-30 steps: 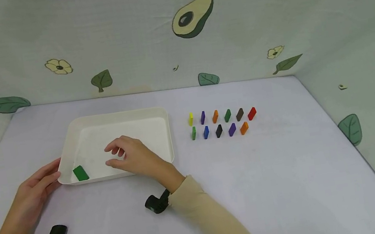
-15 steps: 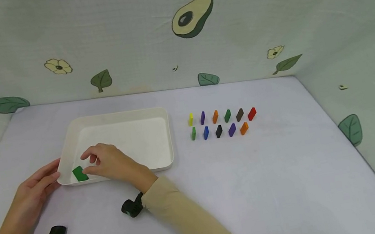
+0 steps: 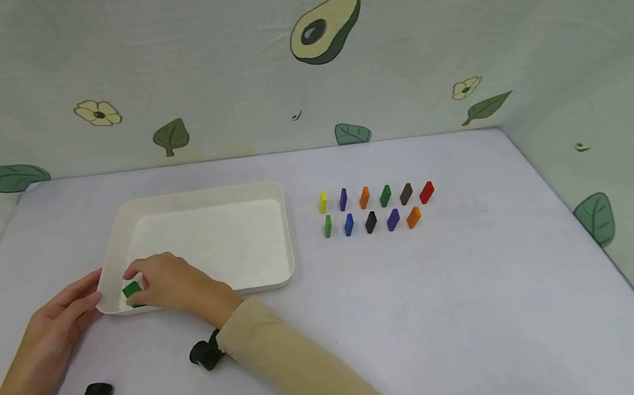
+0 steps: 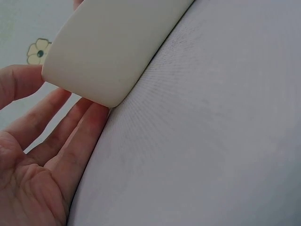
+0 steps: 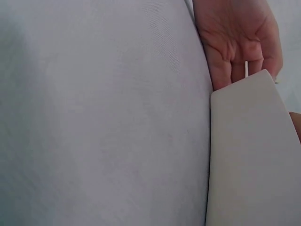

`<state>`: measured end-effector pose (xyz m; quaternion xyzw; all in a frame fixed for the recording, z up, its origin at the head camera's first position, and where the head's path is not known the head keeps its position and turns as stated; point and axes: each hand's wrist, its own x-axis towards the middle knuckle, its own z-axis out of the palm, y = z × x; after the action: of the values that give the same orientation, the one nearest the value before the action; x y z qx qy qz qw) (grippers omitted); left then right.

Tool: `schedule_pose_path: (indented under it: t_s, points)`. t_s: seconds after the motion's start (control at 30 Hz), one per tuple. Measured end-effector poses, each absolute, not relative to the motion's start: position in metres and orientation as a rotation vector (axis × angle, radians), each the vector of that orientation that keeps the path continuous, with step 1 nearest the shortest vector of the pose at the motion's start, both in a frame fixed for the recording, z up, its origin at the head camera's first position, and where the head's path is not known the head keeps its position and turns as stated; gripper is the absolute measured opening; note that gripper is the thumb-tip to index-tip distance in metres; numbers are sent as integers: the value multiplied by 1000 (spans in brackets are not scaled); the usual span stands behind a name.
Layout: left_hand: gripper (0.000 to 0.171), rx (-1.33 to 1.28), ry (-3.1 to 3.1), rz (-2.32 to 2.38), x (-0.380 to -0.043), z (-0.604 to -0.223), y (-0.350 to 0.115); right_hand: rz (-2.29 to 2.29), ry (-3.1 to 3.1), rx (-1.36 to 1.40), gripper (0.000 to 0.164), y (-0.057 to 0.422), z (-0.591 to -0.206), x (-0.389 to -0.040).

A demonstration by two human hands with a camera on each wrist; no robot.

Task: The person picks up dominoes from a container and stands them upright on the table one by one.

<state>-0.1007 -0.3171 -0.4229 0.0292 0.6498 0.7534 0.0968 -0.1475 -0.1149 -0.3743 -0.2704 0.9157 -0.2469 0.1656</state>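
Observation:
A shallow white tray (image 3: 217,241) lies at the left of the table. In its front left corner rests a green block (image 3: 131,289), partly covered by my right thumb. My right hand (image 3: 171,285) reaches over the tray's front rim, with thumb and forefinger on either side of the block; whether they touch it cannot be made out. My left hand (image 3: 61,324) rests against the tray's left end. In the left wrist view, the thumb and fairly straight fingers of the left hand (image 4: 51,141) touch the tray's corner (image 4: 94,70). The block is hidden in both wrist views.
Right of the tray, several small coloured blocks stand upright in two rows, among them a yellow block (image 3: 323,202), a red block (image 3: 426,192) and a black block (image 3: 371,222). A cloth with avocado prints (image 3: 243,56) hangs behind the white table (image 3: 468,312).
My right hand has moved left and slightly toward me, from above the tray's middle to the green block. The left hand and the tray have stayed in place.

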Motion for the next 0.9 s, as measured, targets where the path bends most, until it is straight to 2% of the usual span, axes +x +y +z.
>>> schedule_pose_path:
  t_s: [0.33, 0.6, 0.9]
  points:
    - [38, 17, 1986, 2177, -100, -420, -323, -606, 2601, -727, 43, -121, -375, -149]
    - [38, 78, 1997, 2182, -99, -422, -326, -597, 2577, -618, 37, -128, -378, -150]
    - [38, 109, 1958, 2221, -100, -423, -326, -517, 2598, -624, 47, -130, -380, -152]
